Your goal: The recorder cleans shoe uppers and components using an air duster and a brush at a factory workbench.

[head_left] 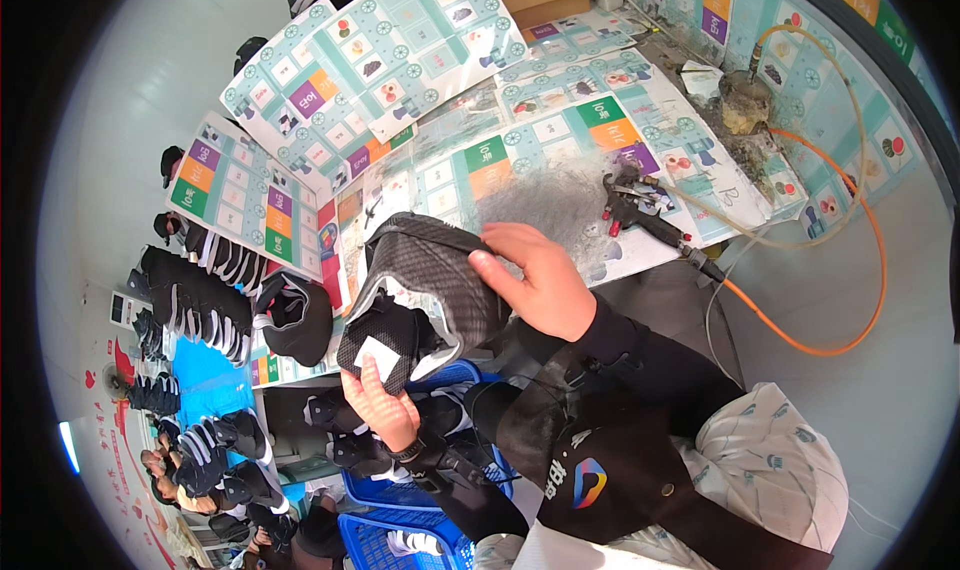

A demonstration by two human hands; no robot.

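Patterned surface point(562, 135) before us; our half-curled hands point(545, 285) pinch one black shoe upper point(438, 260), not yet set down.

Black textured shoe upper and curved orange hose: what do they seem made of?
Black textured shoe upper: probably low-sheen woven or knitted fabric, judging by its ribbed pattern. Curved orange hose: likely smooth rubber or plastic, given its even bend.

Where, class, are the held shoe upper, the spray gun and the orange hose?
Shoe upper point(455, 282): head view, its dark side.
Spray gun point(652, 226): head view, its black handle.
Orange hose point(884, 270): head view, its right-hand bend.
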